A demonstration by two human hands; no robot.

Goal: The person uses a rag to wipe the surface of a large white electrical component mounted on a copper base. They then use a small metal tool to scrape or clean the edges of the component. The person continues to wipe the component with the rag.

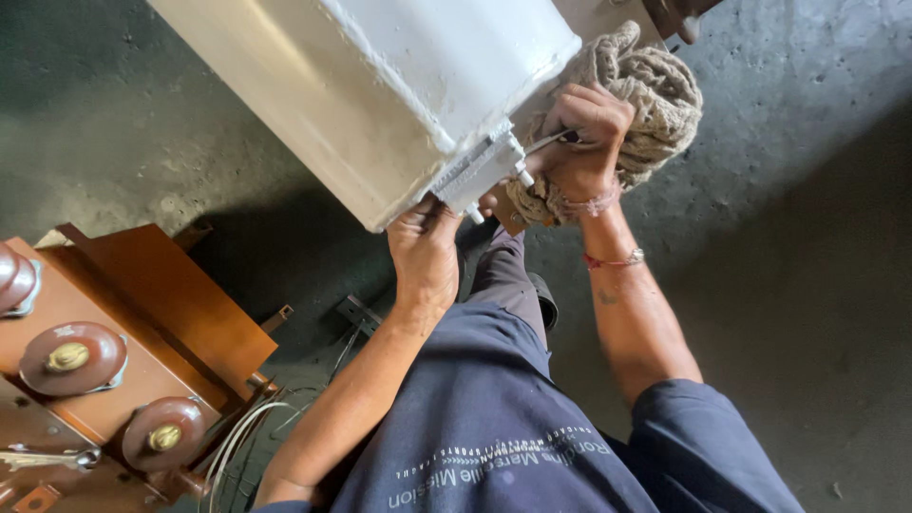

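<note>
Tank (pixel 380 85), white metal, tilted over the concrete floor (pixel 807 285), inside not visible; left hand (pixel 425 249) is pressed up under its lower corner by the bolted flange (pixel 480 169), fingers hidden, so can't tell that grip. Right hand (pixel 579 142) has its grip clamped on a wad of beige rag (pixel 651 95) held against the tank's edge, with a thin white wire (pixel 546 142) at the fingers. Brown unit (pixel 114 361) with three insulators (pixel 71 356) sits lower left, well apart.
</note>
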